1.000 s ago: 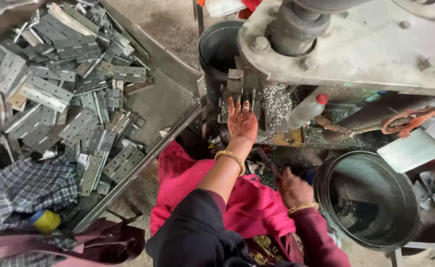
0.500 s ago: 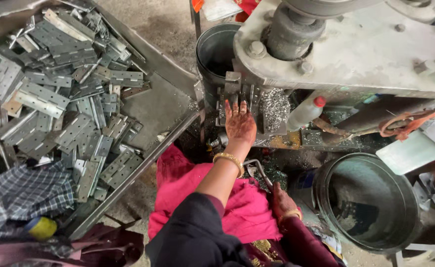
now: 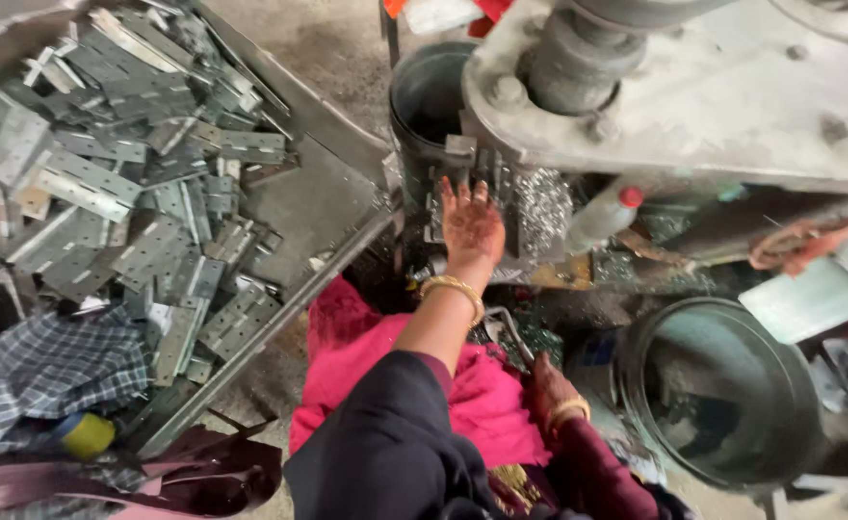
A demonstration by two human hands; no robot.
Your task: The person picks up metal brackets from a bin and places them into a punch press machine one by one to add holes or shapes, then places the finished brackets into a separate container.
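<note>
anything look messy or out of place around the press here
Yes. Shiny metal shavings are heaped beside the left hand, which reaches into the press, with more scattered below it. The perforated metal plates lie jumbled every which way in the tray, not stacked. The right hand rests low by the round bucket.

SITE: you are in a metal workshop | EVIDENCE: heavy grey press machine [image 3: 693, 106] overhead | tray [image 3: 318, 207] heaped with perforated metal plates [image 3: 125, 207] | steel bucket [image 3: 722, 395] on gritty floor [image 3: 332, 48]
</note>
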